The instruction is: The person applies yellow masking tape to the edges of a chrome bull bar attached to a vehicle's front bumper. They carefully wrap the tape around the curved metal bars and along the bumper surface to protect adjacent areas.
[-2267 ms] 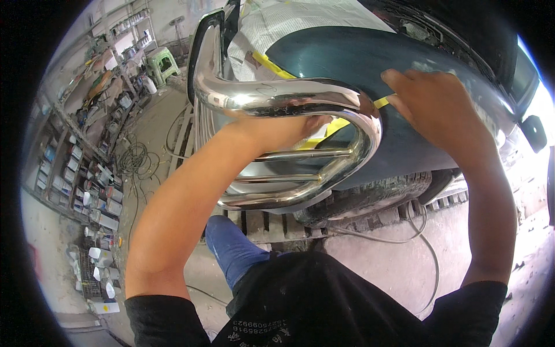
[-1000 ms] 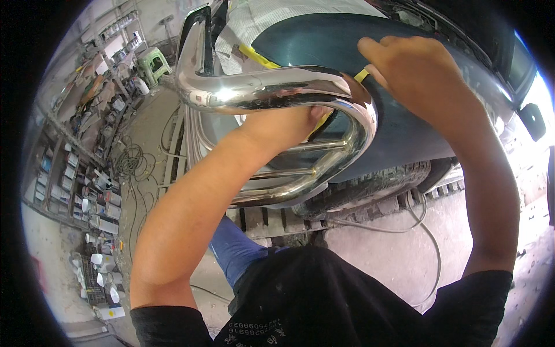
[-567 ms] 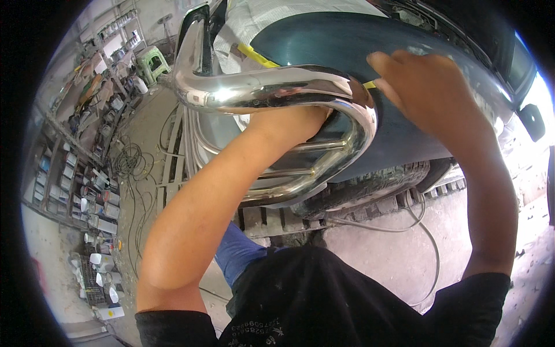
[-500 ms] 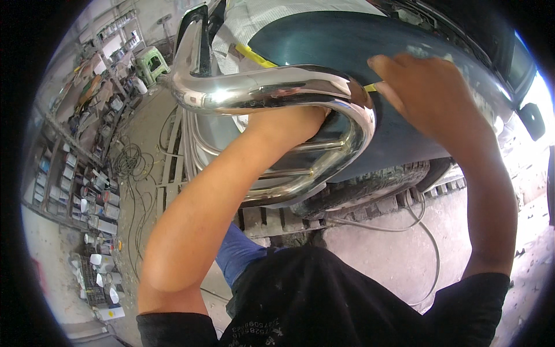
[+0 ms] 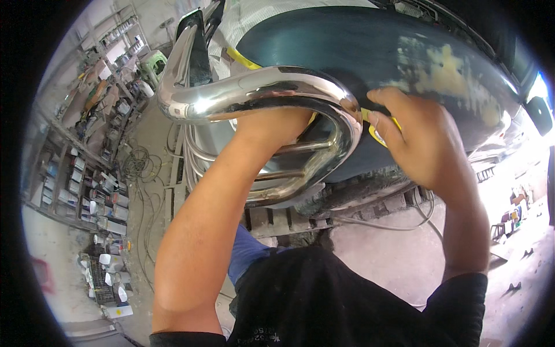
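Note:
A thick chrome bull bar curves across the front of a car with a dark grey fender. My left hand reaches in behind the upper tube; its fingers are hidden by the chrome, with a bit of yellow tape beside them. On the other side of the bend, my right hand is closed on a roll of yellow masking tape. Between thumb and forefinger, a short yellow strip runs toward the bar's outer curve. More yellow tape edges the fender by the white covering sheet.
Below the fender is a tire, with a grey hose on the floor nearby. Shelves with cans and boxes line the left side. Coiled cables lie beside them, and a green stool stands farther back.
My right hand has come down and turned, bringing the tape roll into view. The left hand stays behind the bar. The view has shifted slightly, showing more of the fender's patchy area.

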`<action>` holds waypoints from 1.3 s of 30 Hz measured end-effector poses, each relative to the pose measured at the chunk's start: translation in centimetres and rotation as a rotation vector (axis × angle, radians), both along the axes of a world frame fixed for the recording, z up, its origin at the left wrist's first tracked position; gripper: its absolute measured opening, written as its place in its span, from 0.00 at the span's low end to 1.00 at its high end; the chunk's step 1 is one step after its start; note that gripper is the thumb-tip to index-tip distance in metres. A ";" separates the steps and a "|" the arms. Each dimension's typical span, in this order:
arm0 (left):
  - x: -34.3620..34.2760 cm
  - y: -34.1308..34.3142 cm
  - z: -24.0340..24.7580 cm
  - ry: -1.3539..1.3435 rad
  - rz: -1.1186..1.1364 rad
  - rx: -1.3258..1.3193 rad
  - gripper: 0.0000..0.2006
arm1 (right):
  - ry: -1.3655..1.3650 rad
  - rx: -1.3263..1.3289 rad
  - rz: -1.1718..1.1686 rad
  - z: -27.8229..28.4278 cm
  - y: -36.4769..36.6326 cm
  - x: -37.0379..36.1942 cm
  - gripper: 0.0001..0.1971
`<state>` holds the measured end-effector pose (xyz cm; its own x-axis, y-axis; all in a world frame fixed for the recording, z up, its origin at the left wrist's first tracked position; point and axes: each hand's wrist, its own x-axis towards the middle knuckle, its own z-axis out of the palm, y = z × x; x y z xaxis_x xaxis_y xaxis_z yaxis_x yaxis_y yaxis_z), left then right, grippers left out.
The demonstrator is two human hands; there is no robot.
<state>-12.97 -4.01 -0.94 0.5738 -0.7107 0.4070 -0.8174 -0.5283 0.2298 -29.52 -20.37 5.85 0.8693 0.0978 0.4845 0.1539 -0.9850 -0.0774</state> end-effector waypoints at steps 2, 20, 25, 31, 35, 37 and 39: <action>0.5 0.3 -0.6 0.027 0.030 0.071 0.16 | 0.011 0.114 -0.037 -1.0 0.2 -0.3 0.13; -1.4 0.6 1.6 0.147 0.177 0.226 0.18 | -0.265 0.849 -0.239 -7.7 -4.3 -8.2 0.15; -1.9 0.7 2.2 -0.194 0.096 0.331 0.16 | -0.148 0.920 -0.344 -10.3 -5.4 -9.4 0.14; -1.3 2.0 1.0 -0.261 -0.028 0.165 0.17 | -0.096 0.953 -0.399 -12.1 -4.8 -9.6 0.14; -3.6 1.6 4.0 0.101 0.072 0.296 0.18 | -0.083 0.914 -0.380 -13.0 -4.9 -10.1 0.14; -3.4 1.9 3.7 0.284 0.010 0.233 0.18 | -0.041 0.945 -0.377 -13.3 -4.8 -10.6 0.15; -1.2 3.4 2.3 0.339 -0.210 0.017 0.17 | 0.008 0.980 -0.390 -13.6 -4.4 -10.6 0.15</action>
